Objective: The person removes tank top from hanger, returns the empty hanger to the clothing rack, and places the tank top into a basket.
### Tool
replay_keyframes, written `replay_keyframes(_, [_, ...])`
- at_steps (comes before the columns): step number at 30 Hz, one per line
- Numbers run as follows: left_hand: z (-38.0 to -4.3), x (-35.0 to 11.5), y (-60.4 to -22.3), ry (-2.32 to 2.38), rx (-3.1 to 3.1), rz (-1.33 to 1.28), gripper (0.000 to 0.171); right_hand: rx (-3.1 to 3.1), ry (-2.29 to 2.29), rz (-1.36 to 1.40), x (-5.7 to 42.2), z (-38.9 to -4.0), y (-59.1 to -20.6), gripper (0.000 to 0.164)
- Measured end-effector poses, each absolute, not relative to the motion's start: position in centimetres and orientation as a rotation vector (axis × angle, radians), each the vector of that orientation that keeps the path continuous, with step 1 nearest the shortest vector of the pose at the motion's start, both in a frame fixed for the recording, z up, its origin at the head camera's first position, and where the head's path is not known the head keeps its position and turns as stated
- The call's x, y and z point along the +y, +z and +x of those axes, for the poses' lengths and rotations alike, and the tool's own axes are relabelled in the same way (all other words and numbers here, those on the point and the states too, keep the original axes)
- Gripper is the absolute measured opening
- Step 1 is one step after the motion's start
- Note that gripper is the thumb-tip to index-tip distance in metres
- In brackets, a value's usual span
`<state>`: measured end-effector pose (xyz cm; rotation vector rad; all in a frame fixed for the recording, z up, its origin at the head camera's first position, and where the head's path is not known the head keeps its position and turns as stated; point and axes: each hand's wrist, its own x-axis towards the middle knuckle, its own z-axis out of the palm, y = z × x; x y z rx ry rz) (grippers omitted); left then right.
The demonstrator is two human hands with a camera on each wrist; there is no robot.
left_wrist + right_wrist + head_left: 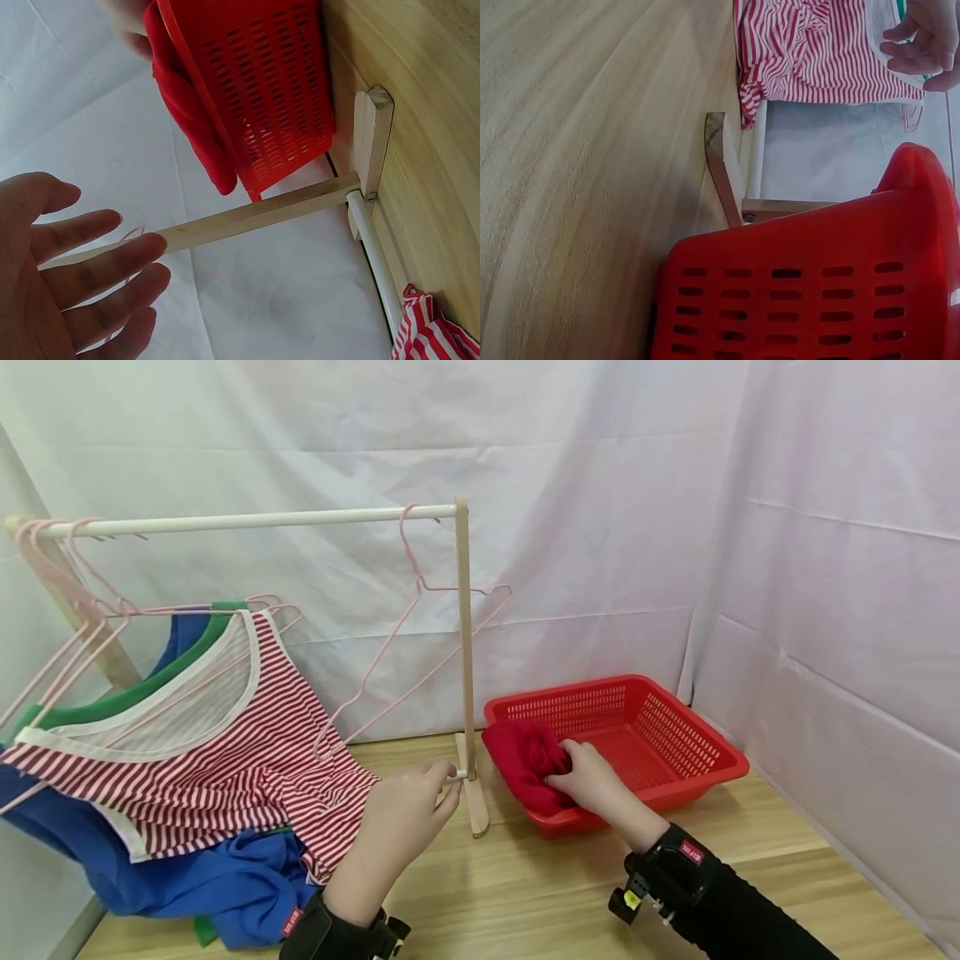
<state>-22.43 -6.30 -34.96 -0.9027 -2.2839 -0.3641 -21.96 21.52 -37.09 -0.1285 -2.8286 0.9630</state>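
A bundled red garment [528, 764] lies over the left side of the red basket [697, 777]. My right hand [600, 781] pinches its folds; its kind cannot be told while bunched. In the left wrist view the red garment [184, 112] hangs over the basket's rim. My left hand [408, 802] holds nothing, its fingers loosely spread in the left wrist view. It is in front of the rack's wooden post [467, 652], beside the red-and-white striped top [300, 735]. The right wrist view shows the basket's outer wall [780, 292] but not the right hand.
A bare pink hanger [382, 652] hangs near the right end of the rack's white rail [262, 518]. Bunched at the left are more pink hangers [82, 568], with green [135, 693] and blue garments [225, 885] behind the striped top. White cloth [600, 527] hangs behind.
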Motion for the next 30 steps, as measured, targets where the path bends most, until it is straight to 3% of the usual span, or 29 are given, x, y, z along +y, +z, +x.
replay_keyframes(4, [-22.4, -6.3, -35.1, -0.353, -2.299, -0.893, 0.013, -2.884, 0.829, -0.104, 21.1, -21.8, -37.0, 0.029])
replay_keyframes(10, [-22.3, -6.3, -35.2, -0.341, -2.320, -0.888, 0.014, -2.873, 0.810, -0.049, 20.8, -21.8, -36.9, 0.048])
replay_keyframes(15, [-22.1, -6.2, -35.1, -0.342, -2.320, -0.898, 0.014, -3.028, 0.616, -0.029, 20.6, -21.5, -36.9, 0.018])
replay_keyframes(17, [-22.1, -6.3, -35.0, -0.338, -2.317, -0.901, 0.014, -3.080, 0.544, -0.019, 20.3, -21.4, -36.7, 0.014])
replay_keyframes(25, [-21.5, -6.4, -34.4, -0.339, -2.213, -0.985, 0.013, -2.980, 0.405, -0.098, 19.7, -20.4, -35.4, 0.047])
replay_keyframes(30, [-21.0, -6.7, -33.5, -0.343, -2.080, -1.054, 0.013, -2.823, 0.297, 0.012, 19.3, -19.9, -34.5, 0.050])
